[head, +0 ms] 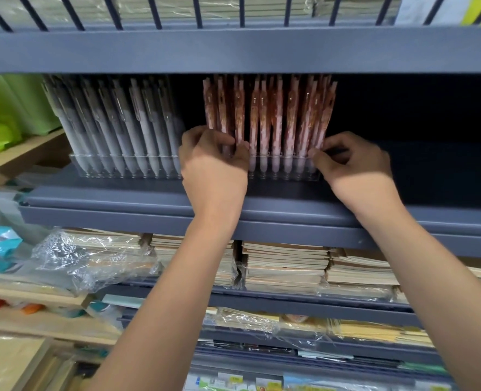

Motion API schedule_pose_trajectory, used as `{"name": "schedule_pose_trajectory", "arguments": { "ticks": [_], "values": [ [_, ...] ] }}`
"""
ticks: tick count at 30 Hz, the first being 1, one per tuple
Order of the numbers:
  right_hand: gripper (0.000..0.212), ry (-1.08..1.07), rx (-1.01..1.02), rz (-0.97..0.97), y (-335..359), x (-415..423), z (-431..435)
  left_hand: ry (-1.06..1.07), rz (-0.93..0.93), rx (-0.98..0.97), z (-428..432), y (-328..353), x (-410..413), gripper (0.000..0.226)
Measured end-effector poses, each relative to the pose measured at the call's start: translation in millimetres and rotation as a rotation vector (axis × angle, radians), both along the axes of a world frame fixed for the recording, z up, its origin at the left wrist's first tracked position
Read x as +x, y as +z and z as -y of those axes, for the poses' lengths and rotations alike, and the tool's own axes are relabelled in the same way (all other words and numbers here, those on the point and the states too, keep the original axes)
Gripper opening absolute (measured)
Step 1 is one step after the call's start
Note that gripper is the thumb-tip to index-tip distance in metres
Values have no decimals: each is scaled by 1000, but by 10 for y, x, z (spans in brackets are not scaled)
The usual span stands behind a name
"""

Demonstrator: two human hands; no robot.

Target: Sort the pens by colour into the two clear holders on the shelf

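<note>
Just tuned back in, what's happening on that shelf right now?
A person works at the shelf with both bare hands. The left hand grips pink pens at the left end of the right holder. The right hand has curled fingers at that holder's right end; whether they pinch its rim or the last pen is unclear. The left holder is full of grey pens, so the colours look separated.

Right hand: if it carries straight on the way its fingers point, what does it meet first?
The right hand points left at the rightmost pink pens in their clear holder; fingertips seem at them, contact unclear.
</note>
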State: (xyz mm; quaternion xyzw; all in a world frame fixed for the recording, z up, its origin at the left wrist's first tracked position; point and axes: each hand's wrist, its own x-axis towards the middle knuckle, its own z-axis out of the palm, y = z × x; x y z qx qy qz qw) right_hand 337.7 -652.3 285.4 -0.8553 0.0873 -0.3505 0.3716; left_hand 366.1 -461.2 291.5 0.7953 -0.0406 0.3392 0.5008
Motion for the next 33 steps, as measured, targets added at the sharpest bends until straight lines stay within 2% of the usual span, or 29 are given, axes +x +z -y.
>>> {"name": "schedule_pose_trajectory", "arguments": {
  "ticks": [10, 16, 27, 31, 33],
  "values": [
    [11, 9, 1, 7, 2, -1, -1, -3, -27, 32, -11, -29, -30, 19],
    [9, 18, -7, 6, 1, -10, -4, 29, -23, 34, -17, -33, -44, 16],
    [9, 50, 57, 5, 3, -2, 9, 31, -44, -54, -12, -29, -158, 11],
    [14, 38, 73, -3, 14, 0, 8, 42, 143, -46, 82, -18, -362, 7],
    [13, 40, 88, -2, 15, -6, 6, -12, 110, -8, 187, 22, -398, 9]
  ]
}}
